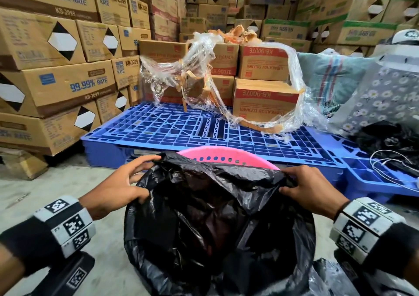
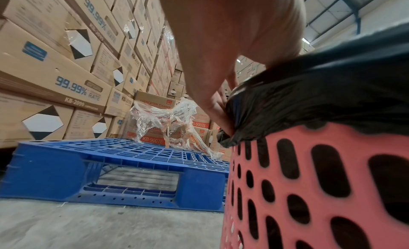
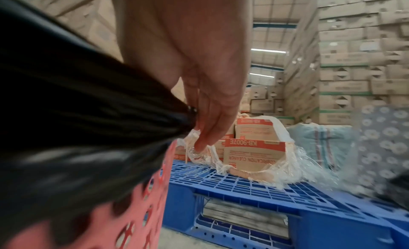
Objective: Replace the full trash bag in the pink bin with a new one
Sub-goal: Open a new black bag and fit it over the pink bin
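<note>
In the head view, the pink bin (image 1: 229,156) stands on the concrete floor just in front of a blue pallet (image 1: 181,127), and the black trash bag (image 1: 215,216) sits in it with its mouth drawn up above the rim. The left hand (image 1: 120,186) grips the left edge of the mouth, fingers curled over the film and thumb below it; the right hand (image 1: 313,189) holds the opposite edge in the same way. Holding at two opposed points keeps the mouth spread and the load balanced, which suits either lifting the bag out or seating it; which of the two cannot be told. More black plastic lies at the lower right, beside the bin. In the left wrist view, the fingers (image 2: 219,113) of the left hand are pressed together and pinch a gathered fold of bag at the rim, where the film overhangs the perforated pink wall (image 2: 309,183); the dark slots show that the bag fills the interior. In the right wrist view, which is blurred, the fingers (image 3: 212,120) of the right hand pinch a bunched, tensioned pleat of bag, the fingertips pointing down over the bin's side.
</note>
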